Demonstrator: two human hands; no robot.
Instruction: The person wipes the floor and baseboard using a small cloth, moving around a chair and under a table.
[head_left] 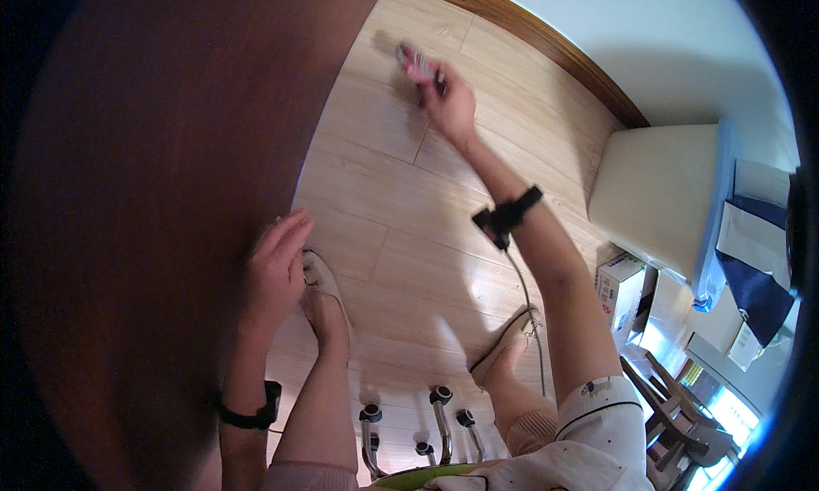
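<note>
My right hand reaches far forward above the floor, its fingers closed round a small pink and grey object. Motion blurs this object, so I cannot make out its kind. Closer to me, my left hand hangs beside the edge of a dark brown wooden surface. Its fingers are stretched out and nothing shows in them. A black strap with a small device is on my right forearm, and a cable runs down from it. Another black strap circles my left wrist.
Pale wood flooring runs up to a brown skirting board. At right are a cream box-shaped piece with a blue edge, a white carton and a dark wooden stool. Chrome legs stand between my feet.
</note>
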